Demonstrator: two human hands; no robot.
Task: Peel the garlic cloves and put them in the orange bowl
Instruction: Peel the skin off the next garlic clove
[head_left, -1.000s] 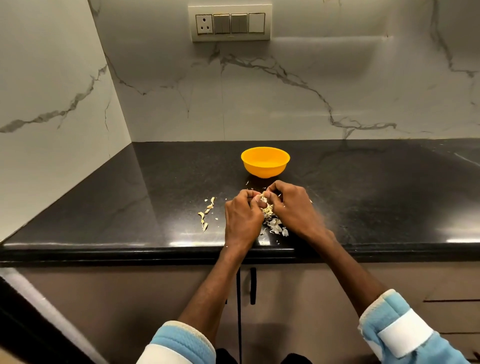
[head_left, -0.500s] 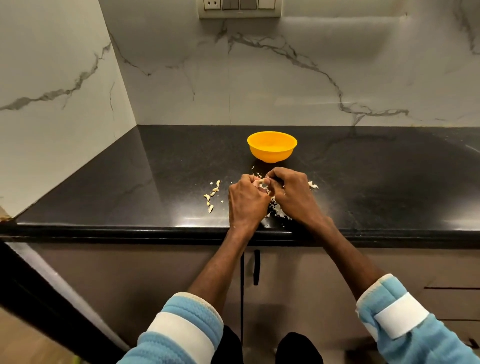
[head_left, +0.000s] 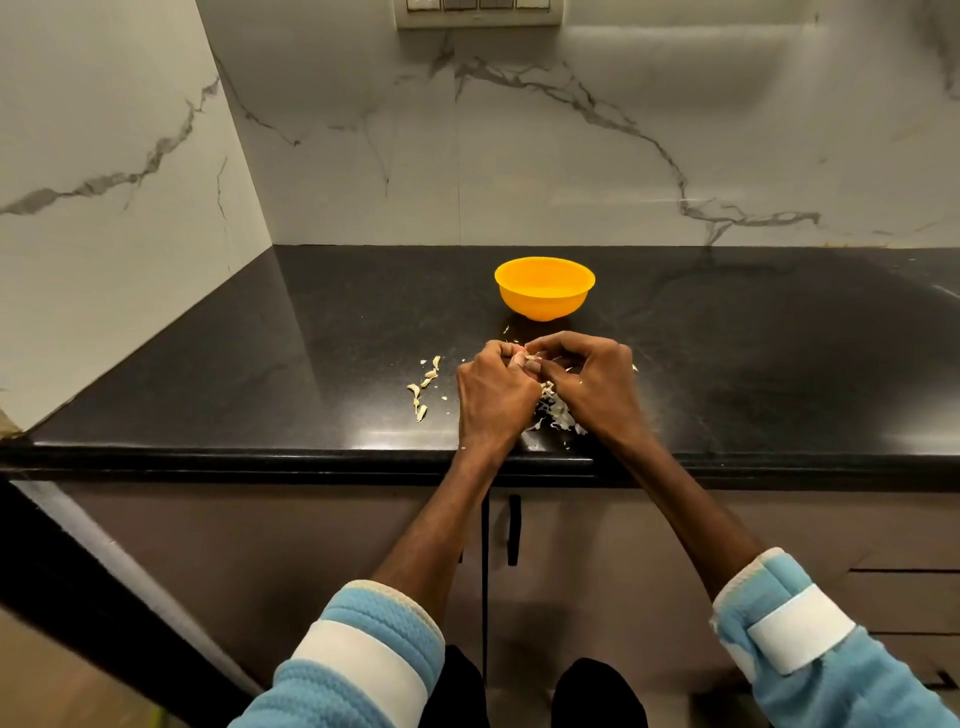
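My left hand (head_left: 493, 395) and right hand (head_left: 597, 384) meet low over the desk (head_left: 311, 364), at six o'clock from the orange bowl (head_left: 543, 306). Between them I pinch one garlic clove (head_left: 524, 361): the fingers (head_left: 550, 345) of both hands are curled in and clamped on it, tips pressed together at its top. Only a pale sliver of the clove shows, so I cannot say for sure how much skin is left on it. It is a small, light, firm thing with a dry, papery skin that tears off in flakes. Once bare it will likely be a little slick and sticky. I judge the left hand should hold its thick middle while the right catches the skin at the pointed tip and strips it toward the root; a hard squeeze would bruise it. Torn skins (head_left: 556, 413) lie under my hands near the desk's front edge, and a few pale pieces (head_left: 423, 387) lie at nine o'clock from my left hand, apart from it.
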